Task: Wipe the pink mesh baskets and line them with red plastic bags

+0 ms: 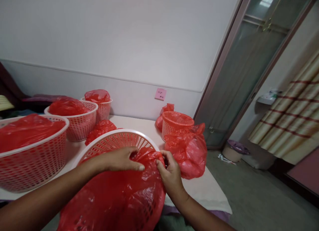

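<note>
A large white plastic basket (117,133) with slotted sides is in front of me. A thin red plastic bag (109,194) lines it and drapes over its near rim. My right hand (171,173) pinches the bag's edge against the right rim of the basket. My left hand (122,160) is over the basket's opening, its thumb stretched out apart from the fingers and touching or close to the bag. The tips of its fingers are partly hidden.
More lined baskets stand at left: a near one (32,158), a middle one (78,124) and a far one (103,109). At right are a smaller basket (168,126) and a filled red bag (186,154). A pink note (160,94) is on the wall; a bin (233,153) stands on the floor.
</note>
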`<move>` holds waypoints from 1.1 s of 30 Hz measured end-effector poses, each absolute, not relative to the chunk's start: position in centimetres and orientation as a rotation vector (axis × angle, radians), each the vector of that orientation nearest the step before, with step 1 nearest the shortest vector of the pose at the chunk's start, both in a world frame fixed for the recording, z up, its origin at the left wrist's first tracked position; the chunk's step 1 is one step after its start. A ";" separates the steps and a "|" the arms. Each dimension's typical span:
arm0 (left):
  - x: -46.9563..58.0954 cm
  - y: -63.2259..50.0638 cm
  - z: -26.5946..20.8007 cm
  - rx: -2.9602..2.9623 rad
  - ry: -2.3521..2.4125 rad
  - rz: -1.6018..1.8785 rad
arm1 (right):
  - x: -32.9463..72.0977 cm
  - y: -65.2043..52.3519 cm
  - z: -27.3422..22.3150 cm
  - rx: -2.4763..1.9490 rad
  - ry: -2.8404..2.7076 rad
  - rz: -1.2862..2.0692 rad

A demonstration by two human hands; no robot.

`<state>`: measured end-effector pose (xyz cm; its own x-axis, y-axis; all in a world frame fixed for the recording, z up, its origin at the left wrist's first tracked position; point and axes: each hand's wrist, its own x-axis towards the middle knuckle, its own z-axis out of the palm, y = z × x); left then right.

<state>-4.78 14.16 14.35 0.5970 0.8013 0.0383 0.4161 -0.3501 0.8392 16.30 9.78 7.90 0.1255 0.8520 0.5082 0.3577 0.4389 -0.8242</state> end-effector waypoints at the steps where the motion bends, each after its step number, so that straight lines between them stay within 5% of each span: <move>1: -4.7 13.9 14.1 2.024 0.974 0.571 | 16.3 9.7 7.9 -1.134 -1.465 0.502; 16: -7.2 11.7 13.1 2.932 1.076 1.252 | 16.4 9.9 7.7 -1.158 -1.454 0.537; 25: -7.8 11.5 15.2 1.862 1.290 0.739 | 16.2 10.2 7.7 -1.141 -1.462 0.534; 33: -5.2 10.1 14.4 3.053 1.056 1.114 | 15.8 10.2 8.0 -1.127 -1.484 0.516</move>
<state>-5.16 10.07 14.38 0.6037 0.4533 0.6557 0.6307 -0.7748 -0.0451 15.83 10.15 8.02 0.1053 0.8556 0.5068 0.3562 0.4434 -0.8225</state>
